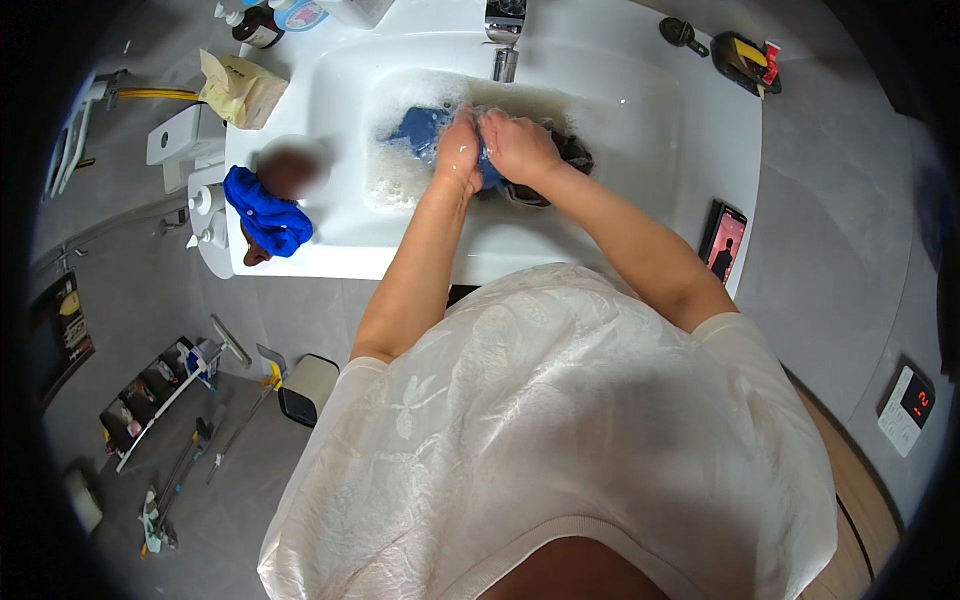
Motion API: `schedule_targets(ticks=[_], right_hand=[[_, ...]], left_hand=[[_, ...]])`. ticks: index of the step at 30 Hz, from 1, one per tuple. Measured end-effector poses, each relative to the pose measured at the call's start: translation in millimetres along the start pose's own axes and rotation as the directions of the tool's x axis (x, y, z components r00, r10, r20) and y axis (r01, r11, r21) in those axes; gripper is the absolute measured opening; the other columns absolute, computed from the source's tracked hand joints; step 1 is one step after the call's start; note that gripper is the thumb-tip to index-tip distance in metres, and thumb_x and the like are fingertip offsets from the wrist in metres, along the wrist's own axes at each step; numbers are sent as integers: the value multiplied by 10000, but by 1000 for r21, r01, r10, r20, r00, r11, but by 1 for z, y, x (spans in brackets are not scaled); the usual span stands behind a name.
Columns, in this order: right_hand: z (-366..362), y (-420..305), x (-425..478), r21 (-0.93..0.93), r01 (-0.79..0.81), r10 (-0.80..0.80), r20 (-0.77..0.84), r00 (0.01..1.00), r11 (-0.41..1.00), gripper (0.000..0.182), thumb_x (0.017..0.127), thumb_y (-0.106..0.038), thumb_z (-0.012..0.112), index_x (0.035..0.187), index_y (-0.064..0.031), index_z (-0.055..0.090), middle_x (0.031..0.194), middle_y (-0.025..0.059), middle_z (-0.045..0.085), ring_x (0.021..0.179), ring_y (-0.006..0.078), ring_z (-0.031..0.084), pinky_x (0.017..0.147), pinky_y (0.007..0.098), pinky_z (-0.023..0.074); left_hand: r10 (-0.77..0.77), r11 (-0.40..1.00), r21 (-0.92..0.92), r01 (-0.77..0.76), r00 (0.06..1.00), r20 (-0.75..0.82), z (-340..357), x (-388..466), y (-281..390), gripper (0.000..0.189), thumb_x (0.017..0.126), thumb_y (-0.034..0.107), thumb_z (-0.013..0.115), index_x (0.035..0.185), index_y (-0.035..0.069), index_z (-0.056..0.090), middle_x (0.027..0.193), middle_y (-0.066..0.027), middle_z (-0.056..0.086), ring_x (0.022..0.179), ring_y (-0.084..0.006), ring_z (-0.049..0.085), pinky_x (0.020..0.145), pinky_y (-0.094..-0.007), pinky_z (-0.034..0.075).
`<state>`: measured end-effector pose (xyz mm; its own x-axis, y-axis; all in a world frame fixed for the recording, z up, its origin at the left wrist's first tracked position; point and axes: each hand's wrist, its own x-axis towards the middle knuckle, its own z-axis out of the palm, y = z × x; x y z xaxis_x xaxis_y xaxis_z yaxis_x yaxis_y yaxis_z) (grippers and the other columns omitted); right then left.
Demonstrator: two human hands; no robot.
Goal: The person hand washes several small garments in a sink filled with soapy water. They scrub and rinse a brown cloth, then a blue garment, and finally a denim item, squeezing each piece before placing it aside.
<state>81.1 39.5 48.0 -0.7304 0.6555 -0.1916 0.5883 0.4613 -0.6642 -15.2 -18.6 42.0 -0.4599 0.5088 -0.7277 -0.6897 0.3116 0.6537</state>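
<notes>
A white washbasin [645, 112] in front of me holds cloudy, foamy water. My left hand [458, 150] is wet and closed around part of a blue cloth [420, 129], whose left portion spreads out in the suds. Close beside it, my right hand [520, 148] has curled fingers on the same cloth, and blue fabric shows between the two hands. A dark cloth [574, 154] lies in the water to the right of and under my right hand. The chrome faucet [505, 45] stands above the hands. My fingertips are partly hidden.
On the counter's left are a tissue pack [251, 90], a bright blue cloth [268, 214] and a blurred round patch. Bottles [255, 28] stand at the back left. At right lie a phone [724, 244] and a dark soap dish [742, 64]. A bin [309, 388] stands below left.
</notes>
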Motion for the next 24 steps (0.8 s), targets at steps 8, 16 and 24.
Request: schedule_targets(ticks=[8,16,24], right_hand=[[-28,27,17,703,-332,177,287,942,629,427,885,-385,581,1103,-18,603,975,45,628,888,130,570,832,270,431],[-100,-15,-7,731,-55,17,59,998,680,360,866,-307,644,1043,6,634,917,11,634,853,84,542,756,232,436],[-118,-91,-11,740,-28,-65,97,993,672,276,914,-292,579,981,-33,648,856,-9,598,854,88,538,786,239,432]], left_hand=[[320,936,-147,-319,947,-14,-28,-23,22,400,887,356,554,1061,-3,579,956,-87,610,840,-184,572,778,-286,457],[450,825,309,-473,881,146,-78,-71,83,287,781,280,738,887,56,592,784,-11,576,680,-85,484,644,-211,421],[646,379,512,-771,617,450,-27,-121,93,478,704,270,797,1063,45,576,995,-85,627,893,-151,570,811,-294,464]])
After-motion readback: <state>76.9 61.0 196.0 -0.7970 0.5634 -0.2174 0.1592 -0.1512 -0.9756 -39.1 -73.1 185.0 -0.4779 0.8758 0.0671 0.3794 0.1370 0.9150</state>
